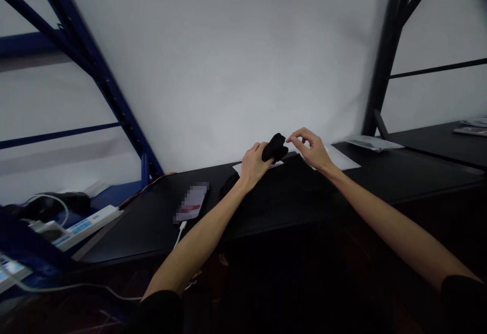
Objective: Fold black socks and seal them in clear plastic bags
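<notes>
My left hand (253, 164) is closed around a bunched piece of black cloth (275, 148), lifted a little above the black shelf top. Just right of the cloth is my right hand (310, 147), thumb and forefinger drawn together in a pinch at the cloth's edge. Whether anything is between those fingertips is too small to make out. More black fabric (292, 182) seems to lie below and between the hands, hard to separate from the dark surface. White paper (340, 157) lies partly behind my right hand, and another white sheet (236, 169) shows behind my left.
A phone (193, 202) with a white charging cable (183, 226) lies left of my left forearm. Power strips (85, 226) sit further left by the blue rack post (110, 96). A flat white packet (373, 143) lies at the right, near a black post (384, 55).
</notes>
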`<state>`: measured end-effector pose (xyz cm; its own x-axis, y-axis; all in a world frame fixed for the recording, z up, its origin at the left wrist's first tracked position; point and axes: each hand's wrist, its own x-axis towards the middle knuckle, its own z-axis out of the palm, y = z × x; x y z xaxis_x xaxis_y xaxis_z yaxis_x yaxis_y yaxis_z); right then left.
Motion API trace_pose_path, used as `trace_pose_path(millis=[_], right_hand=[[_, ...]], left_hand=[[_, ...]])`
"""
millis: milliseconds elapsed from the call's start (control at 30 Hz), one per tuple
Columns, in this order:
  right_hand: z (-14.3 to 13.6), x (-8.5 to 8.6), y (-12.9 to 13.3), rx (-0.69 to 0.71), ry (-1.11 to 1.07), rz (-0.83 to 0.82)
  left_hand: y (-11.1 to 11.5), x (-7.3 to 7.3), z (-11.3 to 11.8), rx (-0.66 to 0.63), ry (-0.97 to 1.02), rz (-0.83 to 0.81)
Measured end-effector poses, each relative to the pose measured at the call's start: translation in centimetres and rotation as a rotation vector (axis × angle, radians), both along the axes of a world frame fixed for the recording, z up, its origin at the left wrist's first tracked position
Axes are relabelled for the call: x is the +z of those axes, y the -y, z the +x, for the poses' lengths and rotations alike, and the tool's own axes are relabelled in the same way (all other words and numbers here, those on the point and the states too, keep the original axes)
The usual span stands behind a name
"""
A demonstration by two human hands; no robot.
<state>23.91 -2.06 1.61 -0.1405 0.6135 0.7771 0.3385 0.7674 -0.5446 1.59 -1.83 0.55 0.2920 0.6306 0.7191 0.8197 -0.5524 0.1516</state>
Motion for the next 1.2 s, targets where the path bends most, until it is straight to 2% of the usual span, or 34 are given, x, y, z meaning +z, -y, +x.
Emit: trace_pose_path(millis=[100, 200, 267, 367, 633, 767, 900, 1033, 1100, 1200], right_hand=[[-0.6, -0.3, -0.3, 0.284, -0.029, -0.346], [-1.2, -1.0, -0.8, 0.552, -0.035, -0.721], [-1.5, -1.3, -1.1, 0.64, -0.116, -0.87], [-1.5, -1.5, -1.4, 0.71, -0.286, -0.978], [-0.9, -2.0, -2.3, 0.702, -0.521, -1.174], [-1.0, -2.6, -2.8, 0.678, -0.56, -1.169], [-1.1, -3.1, -3.2, 0.6, -0.498, -1.117], [-0.8, -3.0, -3.3, 0.55, -0.478, -1.046], [-0.4, -2.7, -3.4, 0.512, -0.531, -1.027], [0.0, -2.2, -3.5, 0.448, -0.62, -1.014]], left_hand=[[0.1, 0.1, -0.1, 0.057, 0.047, 0.007], [0.1, -0.1, -0.1, 0.066, 0.01, 0.041], [0.1, -0.2, 0.0, 0.045, -0.048, 0.073], [0.2, -0.4, 0.3, -0.018, -0.124, 0.082], [-0.1, -0.7, 0.4, -0.197, -0.236, -0.017], [-0.4, -0.7, 0.3, -0.273, -0.235, -0.062], [-0.3, -0.3, 0.4, -0.344, -0.242, -0.121], [0.1, 0.4, 0.4, -0.423, -0.214, -0.109], [0.3, 0.7, 0.3, -0.414, -0.15, -0.066], [0.1, 0.8, -0.2, -0.304, -0.049, -0.025]])
